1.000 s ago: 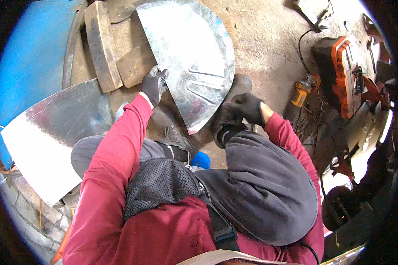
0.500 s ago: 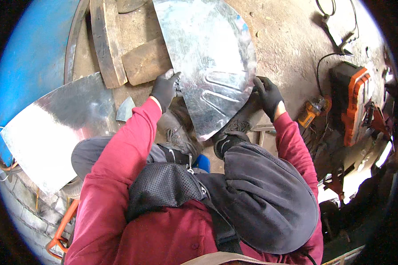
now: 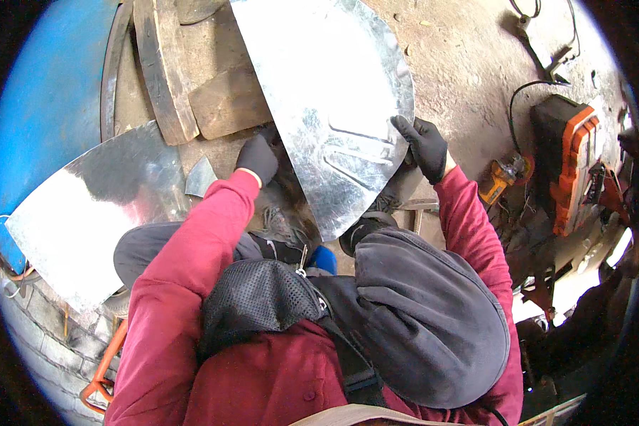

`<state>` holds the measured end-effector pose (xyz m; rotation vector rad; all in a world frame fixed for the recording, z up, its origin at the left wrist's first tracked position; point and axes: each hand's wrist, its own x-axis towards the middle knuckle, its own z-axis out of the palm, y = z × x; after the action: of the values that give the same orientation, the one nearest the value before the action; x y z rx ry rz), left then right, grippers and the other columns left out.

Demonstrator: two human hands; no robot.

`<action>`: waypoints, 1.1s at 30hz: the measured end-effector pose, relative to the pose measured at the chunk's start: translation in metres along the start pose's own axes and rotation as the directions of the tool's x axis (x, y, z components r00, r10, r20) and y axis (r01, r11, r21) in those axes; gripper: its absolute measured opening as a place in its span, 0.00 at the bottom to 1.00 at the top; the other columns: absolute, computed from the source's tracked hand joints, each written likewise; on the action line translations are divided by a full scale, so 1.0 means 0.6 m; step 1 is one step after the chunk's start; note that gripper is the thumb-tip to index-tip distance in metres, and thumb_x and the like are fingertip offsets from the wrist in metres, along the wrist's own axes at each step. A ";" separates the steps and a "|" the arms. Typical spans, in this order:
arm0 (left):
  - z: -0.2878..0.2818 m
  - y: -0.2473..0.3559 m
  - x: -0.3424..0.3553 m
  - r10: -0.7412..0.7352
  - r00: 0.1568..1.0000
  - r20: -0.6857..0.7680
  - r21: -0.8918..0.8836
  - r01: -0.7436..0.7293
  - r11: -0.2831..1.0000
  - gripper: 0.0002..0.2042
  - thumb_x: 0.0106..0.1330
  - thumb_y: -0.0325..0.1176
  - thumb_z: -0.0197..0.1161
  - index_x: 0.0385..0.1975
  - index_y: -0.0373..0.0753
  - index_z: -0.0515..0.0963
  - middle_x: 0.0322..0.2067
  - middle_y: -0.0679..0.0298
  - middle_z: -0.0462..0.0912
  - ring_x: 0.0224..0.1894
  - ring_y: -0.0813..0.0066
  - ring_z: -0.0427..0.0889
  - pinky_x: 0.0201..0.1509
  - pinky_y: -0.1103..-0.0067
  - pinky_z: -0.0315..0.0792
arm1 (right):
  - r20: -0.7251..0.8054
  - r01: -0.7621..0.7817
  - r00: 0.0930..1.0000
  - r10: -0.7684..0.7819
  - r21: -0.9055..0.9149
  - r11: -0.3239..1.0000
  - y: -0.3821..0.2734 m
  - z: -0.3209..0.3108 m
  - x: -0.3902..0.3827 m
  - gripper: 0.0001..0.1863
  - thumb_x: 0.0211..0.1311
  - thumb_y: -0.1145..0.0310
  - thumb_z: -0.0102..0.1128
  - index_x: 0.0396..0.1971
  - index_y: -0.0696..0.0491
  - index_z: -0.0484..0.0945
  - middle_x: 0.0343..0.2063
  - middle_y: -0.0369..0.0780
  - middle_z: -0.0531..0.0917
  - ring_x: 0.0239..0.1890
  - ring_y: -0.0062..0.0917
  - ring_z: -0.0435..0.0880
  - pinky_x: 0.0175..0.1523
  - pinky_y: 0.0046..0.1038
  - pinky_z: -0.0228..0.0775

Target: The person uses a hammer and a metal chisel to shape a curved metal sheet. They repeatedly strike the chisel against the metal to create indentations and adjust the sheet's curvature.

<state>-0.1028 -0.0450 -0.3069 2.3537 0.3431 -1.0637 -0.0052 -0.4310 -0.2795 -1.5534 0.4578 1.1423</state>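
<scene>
A large shiny metal sheet (image 3: 302,92) with a straight left edge, a rounded right edge and pressed grooves near its lower end lies in front of me, over my shoes. My right hand (image 3: 427,148), in a dark glove, pinches the rounded edge, thumb on top and the other fingers partly underneath. Just left of the straight edge is my gloved left hand (image 3: 257,159). It looks closed, with its fingertips turned away and hidden; what they hold, if anything, does not show.
Another metal sheet (image 3: 99,206) leans at the left, beside a small metal offcut (image 3: 201,177). Wooden blocks (image 3: 231,103) lie beyond my left hand. A yellow angle grinder (image 3: 500,181) and a black-and-orange toolbox (image 3: 571,170) sit at the right, with a power cord (image 3: 512,117) nearby.
The sheet's lower tip has shifted slightly toward me. My left hand has come off the straight edge and turned back-up, slightly lower. My right thumb has moved onto the sheet's top face.
</scene>
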 end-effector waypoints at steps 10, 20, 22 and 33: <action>0.145 -0.063 0.051 0.127 0.979 -0.162 -0.932 -0.194 0.305 0.19 0.74 0.41 0.55 0.59 0.40 0.81 0.62 0.55 0.82 0.65 0.57 0.78 0.66 0.68 0.72 | 0.067 -0.018 0.998 0.019 -0.014 1.000 -0.016 0.003 -0.007 0.25 0.75 0.47 0.63 0.45 0.57 0.86 0.25 0.32 0.84 0.24 0.14 0.76 0.31 0.23 0.70; 0.032 0.010 0.005 -0.043 0.999 -0.025 0.425 0.049 0.904 0.12 0.63 0.32 0.62 0.43 0.35 0.87 0.45 0.42 0.87 0.50 0.45 0.87 0.54 0.60 0.80 | 0.049 -0.011 0.999 0.011 0.016 1.000 -0.008 0.006 -0.019 0.25 0.76 0.46 0.61 0.44 0.57 0.85 0.22 0.30 0.80 0.22 0.13 0.72 0.28 0.21 0.63; 0.020 0.021 0.005 -0.064 0.995 -0.073 0.382 0.087 0.920 0.11 0.63 0.30 0.63 0.41 0.34 0.86 0.43 0.40 0.87 0.49 0.42 0.87 0.53 0.59 0.81 | 0.047 0.000 0.999 0.000 -0.011 1.000 0.009 -0.002 -0.012 0.25 0.76 0.46 0.61 0.43 0.56 0.85 0.21 0.30 0.79 0.22 0.13 0.72 0.27 0.21 0.64; -0.133 0.040 -0.032 -0.248 0.969 0.003 -0.185 0.244 0.952 0.13 0.65 0.33 0.59 0.43 0.32 0.81 0.40 0.44 0.86 0.43 0.47 0.87 0.58 0.57 0.79 | 0.058 0.006 0.998 -0.008 0.025 1.000 0.012 -0.005 -0.014 0.25 0.72 0.43 0.64 0.37 0.54 0.83 0.18 0.35 0.80 0.16 0.19 0.76 0.23 0.24 0.66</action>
<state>-0.0559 -0.0202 -0.2401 2.1971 0.7273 -1.0694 -0.0132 -0.4383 -0.2765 -1.4957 0.4255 1.1693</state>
